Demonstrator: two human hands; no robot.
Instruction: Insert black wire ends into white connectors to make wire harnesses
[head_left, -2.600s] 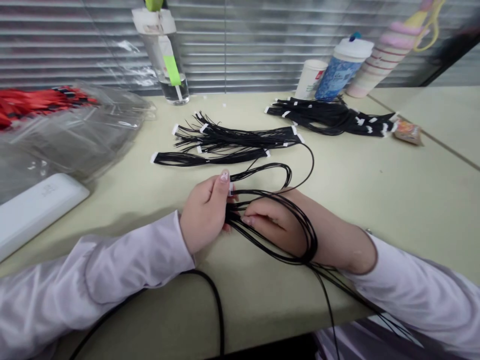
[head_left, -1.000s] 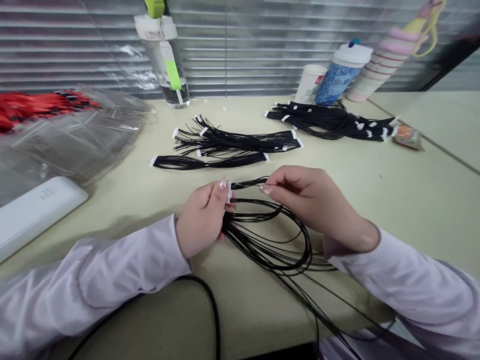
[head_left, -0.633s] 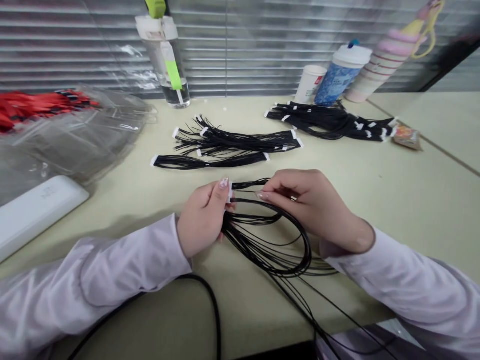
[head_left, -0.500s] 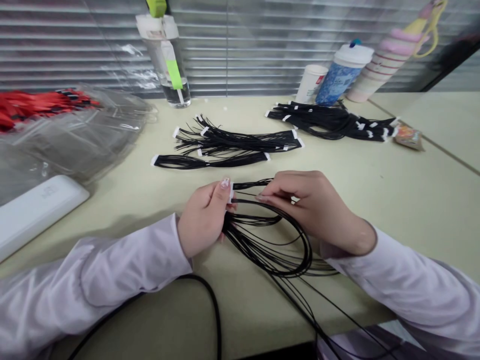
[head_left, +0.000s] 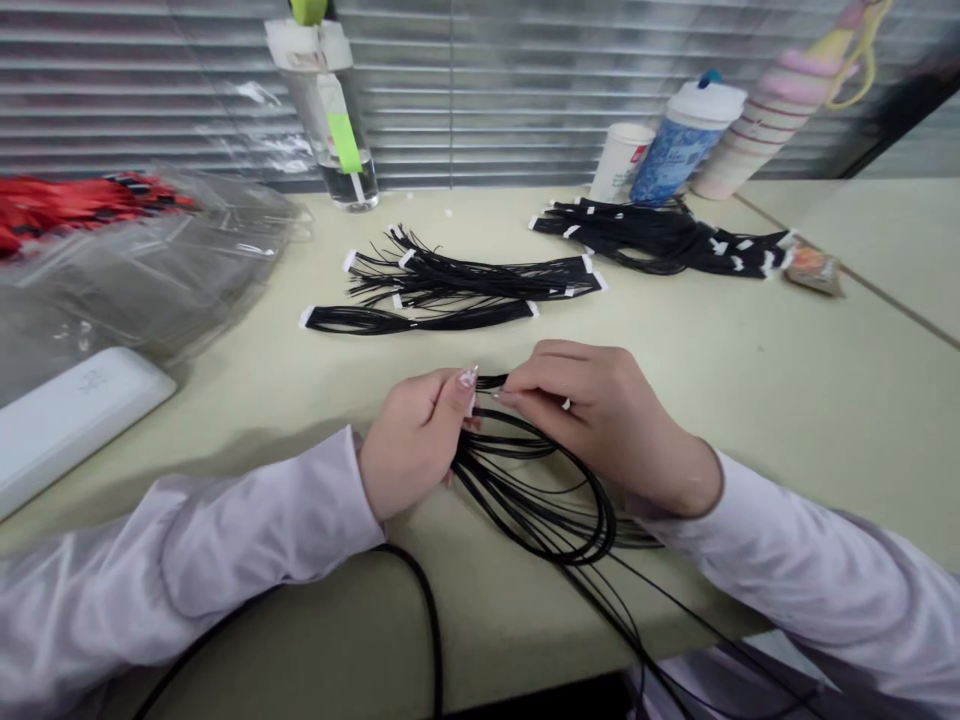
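Note:
My left hand (head_left: 416, 430) is closed around a white connector (head_left: 472, 405), mostly hidden by the thumb and fingers, from which black wires fan out to the right. Close beside it, my right hand (head_left: 600, 415) pinches a thin black wire (head_left: 487, 391) near the connector between thumb and forefinger. The wire bundle (head_left: 525, 520) loops below the right hand, and some strands trail over the table's front edge at lower right. Whether the pinched wire's end sits in the connector, I cannot tell.
Finished-looking black wire harnesses (head_left: 480, 280) with white connectors lie beyond my hands, with another pile (head_left: 660, 238) farther right. Clear plastic bags (head_left: 210, 260), red wires (head_left: 67, 210) and a white case (head_left: 82, 420) are at left. Bottles (head_left: 682, 145) line the back. A black cable (head_left: 431, 620) curves near the front.
My right hand has moved left, closer to the left hand, with the wire in its pinch. The left hand has shifted slightly right and its thumb covers more of the connector.

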